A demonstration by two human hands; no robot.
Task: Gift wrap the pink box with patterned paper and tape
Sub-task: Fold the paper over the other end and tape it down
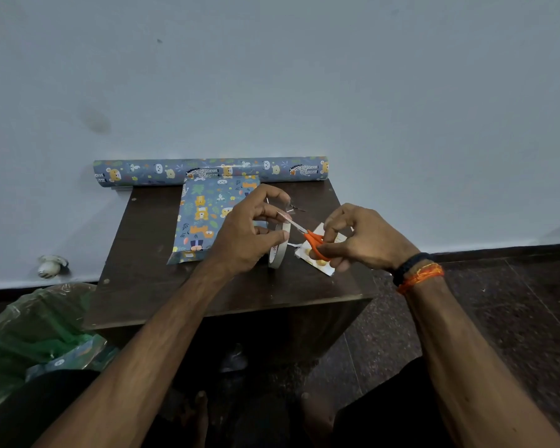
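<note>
Pink box (207,218), already in patterned paper, lies frame centre on table (136,240). Left hand (249,234) pinches tape roll (277,250), strip pulled taut for cutting. Right hand (359,237) fingers curled through orange scissors (314,242), blades at strip.

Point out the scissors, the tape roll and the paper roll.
scissors (314,241): head view, on the orange handle.
tape roll (277,253): head view, on its white rim.
paper roll (162,171): head view, on its left half.

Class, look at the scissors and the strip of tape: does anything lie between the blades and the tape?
Nothing visible does. The scissors in the right hand already meet the tape strip held by the left hand.
</note>
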